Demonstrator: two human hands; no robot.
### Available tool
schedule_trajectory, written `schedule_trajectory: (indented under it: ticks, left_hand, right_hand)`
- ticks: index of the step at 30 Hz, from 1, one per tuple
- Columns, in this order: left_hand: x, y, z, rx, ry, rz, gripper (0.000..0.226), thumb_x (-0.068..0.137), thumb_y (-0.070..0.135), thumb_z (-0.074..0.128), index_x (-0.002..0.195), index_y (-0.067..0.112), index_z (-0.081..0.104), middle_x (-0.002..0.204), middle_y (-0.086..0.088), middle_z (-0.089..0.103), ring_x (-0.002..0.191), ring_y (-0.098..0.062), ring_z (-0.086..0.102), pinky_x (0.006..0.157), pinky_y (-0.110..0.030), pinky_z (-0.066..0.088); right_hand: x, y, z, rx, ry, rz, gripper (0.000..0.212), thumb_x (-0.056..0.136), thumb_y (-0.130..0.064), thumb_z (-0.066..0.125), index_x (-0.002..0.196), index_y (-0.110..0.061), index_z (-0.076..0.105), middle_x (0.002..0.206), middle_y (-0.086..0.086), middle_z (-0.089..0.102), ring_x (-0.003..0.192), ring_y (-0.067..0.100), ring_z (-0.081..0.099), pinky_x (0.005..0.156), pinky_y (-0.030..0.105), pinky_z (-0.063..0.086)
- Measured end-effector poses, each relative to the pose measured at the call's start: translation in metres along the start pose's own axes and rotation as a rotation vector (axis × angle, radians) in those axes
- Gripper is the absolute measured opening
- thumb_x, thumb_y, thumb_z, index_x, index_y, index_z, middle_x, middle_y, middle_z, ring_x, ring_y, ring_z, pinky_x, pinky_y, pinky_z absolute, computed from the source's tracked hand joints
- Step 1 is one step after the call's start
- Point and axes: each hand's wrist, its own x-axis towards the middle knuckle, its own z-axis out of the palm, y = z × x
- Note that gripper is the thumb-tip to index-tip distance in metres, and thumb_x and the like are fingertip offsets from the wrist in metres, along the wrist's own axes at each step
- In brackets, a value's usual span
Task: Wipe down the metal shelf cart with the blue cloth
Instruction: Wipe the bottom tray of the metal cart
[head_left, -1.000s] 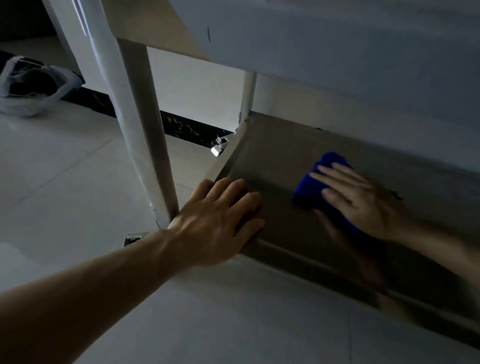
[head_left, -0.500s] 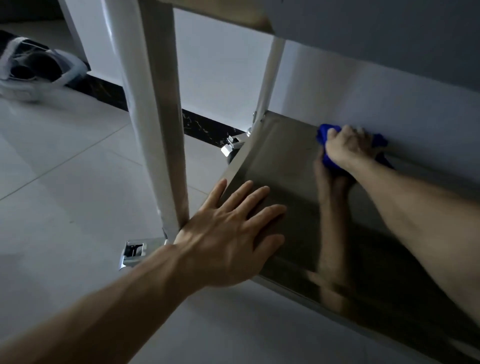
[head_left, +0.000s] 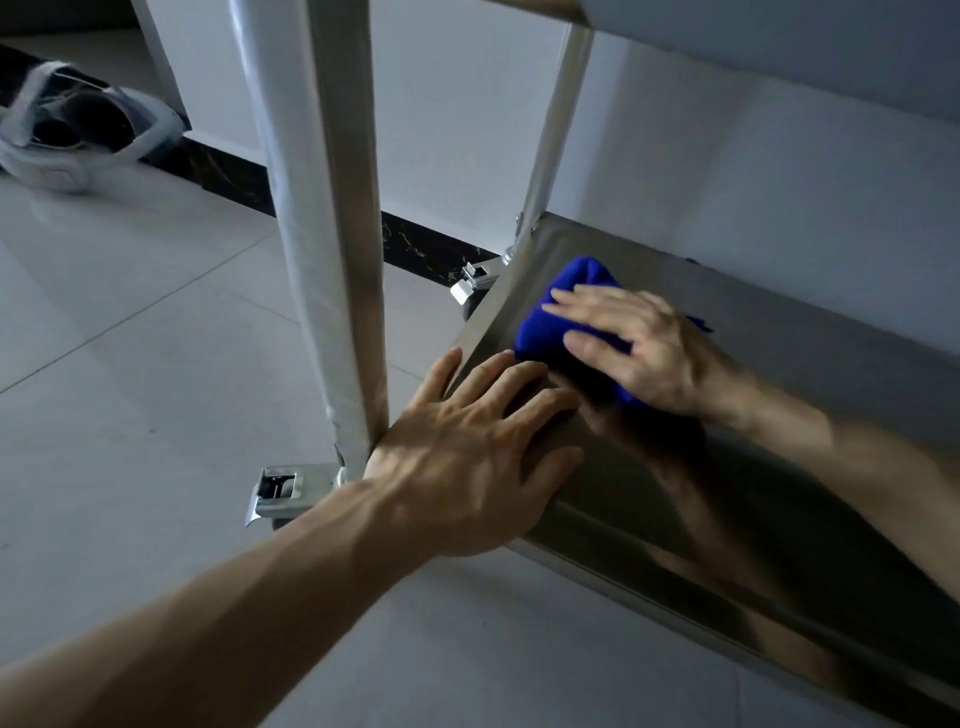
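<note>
The metal shelf cart's bottom shelf (head_left: 779, 395) is a shiny steel tray low above the floor. A bunched blue cloth (head_left: 556, 322) lies near the shelf's left end. My right hand (head_left: 639, 348) presses flat on top of the cloth, fingers spread and pointing left. My left hand (head_left: 467, 462) rests palm down on the shelf's front left corner, fingers apart, beside the front post (head_left: 332, 218). The two hands are close, almost touching. Reflections of both arms show in the steel.
The cart stands on a pale tiled floor against a white wall with a dark skirting. Caster brakes show at the front corner (head_left: 283, 491) and the rear corner (head_left: 472, 280). A white bag-like object (head_left: 78, 140) lies on the floor far left. An upper shelf overhangs at the top right.
My right hand slid the cloth from the shelf's back edge forward and left, close to my left hand. My left hand stayed on the front corner.
</note>
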Motion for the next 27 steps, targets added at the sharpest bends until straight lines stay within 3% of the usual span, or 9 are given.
schedule_trajectory:
  ticks: [4, 7, 11, 14, 19, 22, 27]
  left_hand:
    - [0.0, 0.0, 0.001, -0.001, -0.011, -0.02, 0.057, 0.094, 0.066, 0.01, 0.145, 0.045, 0.022, 0.16, 0.012, 0.019, 0.149, -0.013, 0.006, 0.12, -0.05, 0.005]
    - [0.0, 0.0, 0.002, -0.013, -0.008, -0.016, 0.057, 0.095, 0.066, 0.009, 0.146, 0.045, 0.021, 0.161, 0.011, 0.018, 0.15, -0.013, 0.003, 0.12, -0.051, 0.004]
    - [0.001, -0.003, 0.0, -0.031, -0.023, 0.008, 0.055, 0.096, 0.065, 0.008, 0.146, 0.045, 0.02, 0.161, 0.011, 0.017, 0.15, -0.014, 0.001, 0.119, -0.053, 0.003]
    - [0.0, -0.004, 0.0, -0.017, 0.006, 0.003, 0.053, 0.097, 0.062, 0.011, 0.145, 0.044, 0.026, 0.16, 0.012, 0.021, 0.15, -0.013, 0.005, 0.119, -0.052, 0.005]
    - [0.0, -0.003, 0.0, -0.017, 0.018, -0.001, 0.047, 0.099, 0.058, 0.015, 0.142, 0.045, 0.03, 0.157, 0.012, 0.027, 0.148, -0.013, 0.012, 0.12, -0.051, 0.008]
    - [-0.002, -0.002, -0.002, -0.019, 0.032, -0.002, 0.043, 0.1, 0.055, 0.015, 0.139, 0.046, 0.032, 0.154, 0.013, 0.032, 0.146, -0.012, 0.019, 0.119, -0.051, 0.015]
    - [-0.001, -0.003, -0.004, -0.014, 0.017, 0.019, 0.043, 0.101, 0.052, 0.013, 0.138, 0.046, 0.034, 0.15, 0.016, 0.036, 0.142, -0.006, 0.026, 0.118, -0.046, 0.019]
  right_hand:
    - [-0.039, 0.036, -0.015, -0.032, 0.028, 0.096, 0.051, 0.1, -0.05, 0.045, 0.141, -0.021, 0.056, 0.149, -0.007, 0.048, 0.144, 0.011, 0.034, 0.12, 0.026, 0.02]
    - [-0.009, 0.08, -0.019, -0.124, 0.104, 0.343, 0.045, 0.102, -0.033, 0.05, 0.141, -0.011, 0.055, 0.149, 0.009, 0.05, 0.143, 0.025, 0.038, 0.122, 0.037, 0.021]
    - [0.074, 0.096, -0.005, -0.216, 0.085, 0.694, 0.048, 0.104, -0.038, 0.029, 0.134, -0.011, 0.056, 0.146, 0.018, 0.05, 0.137, 0.034, 0.039, 0.118, 0.043, 0.023]
    - [0.114, 0.071, 0.012, -0.214, 0.116, 0.806, 0.053, 0.103, -0.035, 0.024, 0.131, -0.004, 0.056, 0.141, 0.025, 0.049, 0.135, 0.039, 0.038, 0.117, 0.052, 0.024]
    - [0.124, 0.001, 0.029, -0.029, 0.135, 0.414, 0.038, 0.104, -0.029, 0.036, 0.116, -0.01, 0.066, 0.132, 0.011, 0.062, 0.129, 0.031, 0.049, 0.111, 0.043, 0.034]
    - [0.1, -0.028, 0.03, 0.077, 0.087, 0.212, 0.036, 0.104, -0.031, 0.044, 0.131, -0.017, 0.064, 0.142, 0.0, 0.058, 0.139, 0.019, 0.042, 0.118, 0.037, 0.026]
    - [0.029, -0.024, 0.012, 0.109, -0.045, 0.001, 0.042, 0.103, -0.032, 0.05, 0.144, -0.022, 0.051, 0.153, -0.003, 0.046, 0.146, 0.013, 0.034, 0.122, 0.038, 0.021]
